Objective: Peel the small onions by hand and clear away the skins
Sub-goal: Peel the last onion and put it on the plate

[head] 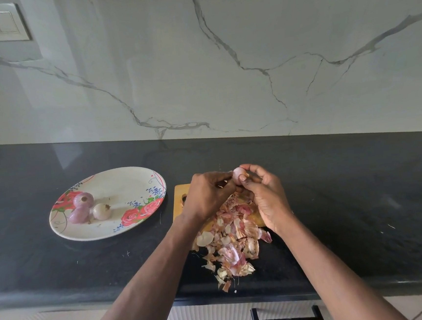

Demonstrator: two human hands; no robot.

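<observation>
Black stone counter [361, 197], carrying all items below; marble-veined wall behind

Floral plate [130, 182], left of centre: three peeled small onions [102, 211] grouped near its left side

Wooden board [180, 190], centre, largely hidden under the hands and a heap of skins [231, 244] that spills off its near edge onto the counter

Left hand [208, 195]: fingers curled, pinching at the onion's left side

Right hand [264, 193]: fingers and thumb curled round the onion in hand [238, 175], held above the board's far end

Step in hand, as judged: stripping the last papery layer from this onion. Next move calls for a firm pinch on the loose flap, then setting the onion on the plate; skins not yet cleared
</observation>
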